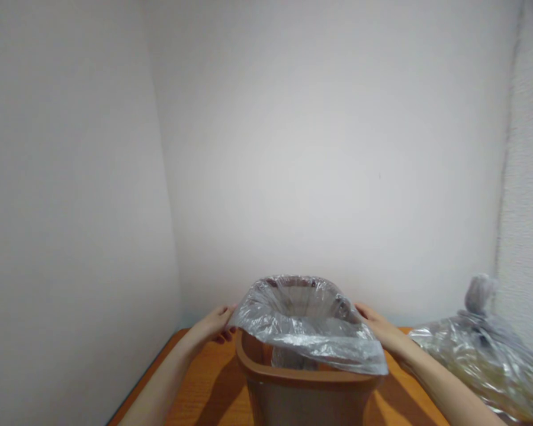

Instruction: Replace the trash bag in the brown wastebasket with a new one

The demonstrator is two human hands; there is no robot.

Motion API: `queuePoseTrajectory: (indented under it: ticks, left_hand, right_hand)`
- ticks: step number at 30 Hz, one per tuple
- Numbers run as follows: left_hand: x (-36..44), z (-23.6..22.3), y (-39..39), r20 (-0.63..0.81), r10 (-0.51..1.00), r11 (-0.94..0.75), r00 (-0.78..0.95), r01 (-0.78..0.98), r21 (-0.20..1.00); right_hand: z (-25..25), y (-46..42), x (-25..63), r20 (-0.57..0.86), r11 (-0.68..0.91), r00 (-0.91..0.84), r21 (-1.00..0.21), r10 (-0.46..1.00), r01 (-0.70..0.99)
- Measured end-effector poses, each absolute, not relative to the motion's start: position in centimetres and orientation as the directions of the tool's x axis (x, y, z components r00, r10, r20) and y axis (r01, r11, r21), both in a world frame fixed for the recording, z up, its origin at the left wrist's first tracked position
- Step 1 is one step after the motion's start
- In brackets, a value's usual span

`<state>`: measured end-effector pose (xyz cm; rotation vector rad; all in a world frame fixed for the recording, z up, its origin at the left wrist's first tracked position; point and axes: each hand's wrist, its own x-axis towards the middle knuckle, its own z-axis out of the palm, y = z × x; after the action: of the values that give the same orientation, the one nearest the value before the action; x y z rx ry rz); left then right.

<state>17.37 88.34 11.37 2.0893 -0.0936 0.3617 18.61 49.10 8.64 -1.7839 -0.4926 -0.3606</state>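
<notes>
A brown plastic bin (293,378) stands on a wooden table (204,384) in front of me. A clear plastic liner bag (306,331) is spread over the bin's mouth and folded down over its far rim. My left hand (213,325) grips the bag's left edge, fingers curled around the plastic. At the bag's right edge my right hand (377,328) pinches the plastic, its fingers partly hidden behind the bag.
A tied, filled clear plastic bag (484,349) lies on the table at the right. White walls meet in a corner right behind the table. The table's left edge (142,378) runs close to the left wall.
</notes>
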Motion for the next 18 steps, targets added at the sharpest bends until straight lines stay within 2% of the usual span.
queuePoseTrajectory:
  ticks: [2,4,6,7,8,10,13,16,18]
  left_hand:
    - [15.3,12.4,88.7,0.422,0.098,-0.547,0.901,-0.306,0.779]
    - [12.4,13.8,88.3,0.562,0.066,-0.578,0.825,-0.427,0.695]
    - [9.0,15.4,87.0,0.676,-0.077,-0.652,0.733,-0.550,0.522]
    - [7.4,16.1,86.2,0.699,-0.198,-0.669,0.687,-0.616,0.416]
    - [5.9,16.7,85.3,0.696,-0.325,-0.666,0.640,-0.677,0.313]
    - [3.8,17.5,83.4,0.647,-0.484,-0.650,0.590,-0.737,0.185]
    - [3.0,18.1,81.2,0.586,-0.545,-0.685,0.599,-0.722,0.100]
    - [4.0,18.4,80.1,0.574,-0.527,-0.762,0.626,-0.647,0.006]
    - [4.8,18.4,79.9,0.596,-0.518,-0.807,0.614,-0.582,-0.101]
  right_hand:
    - [8.3,47.7,17.4,0.626,-0.361,0.780,-0.730,-0.010,0.581]
    - [7.7,46.7,15.4,0.737,-0.436,0.672,-0.632,-0.080,0.641]
    - [6.9,46.4,13.1,0.820,-0.449,0.570,-0.527,-0.047,0.721]
    - [6.5,46.4,11.9,0.861,-0.458,0.508,-0.455,-0.006,0.764]
    - [6.1,46.6,10.8,0.896,-0.474,0.442,-0.369,0.048,0.799]
    - [5.6,47.1,9.2,0.933,-0.534,0.321,-0.189,0.164,0.824]
    - [5.3,47.8,8.5,0.933,-0.631,0.217,0.013,0.287,0.776]
    - [5.3,47.8,8.7,0.927,-0.667,0.196,0.073,0.319,0.742]
    - [5.5,47.6,8.8,0.924,-0.669,0.197,0.079,0.328,0.739]
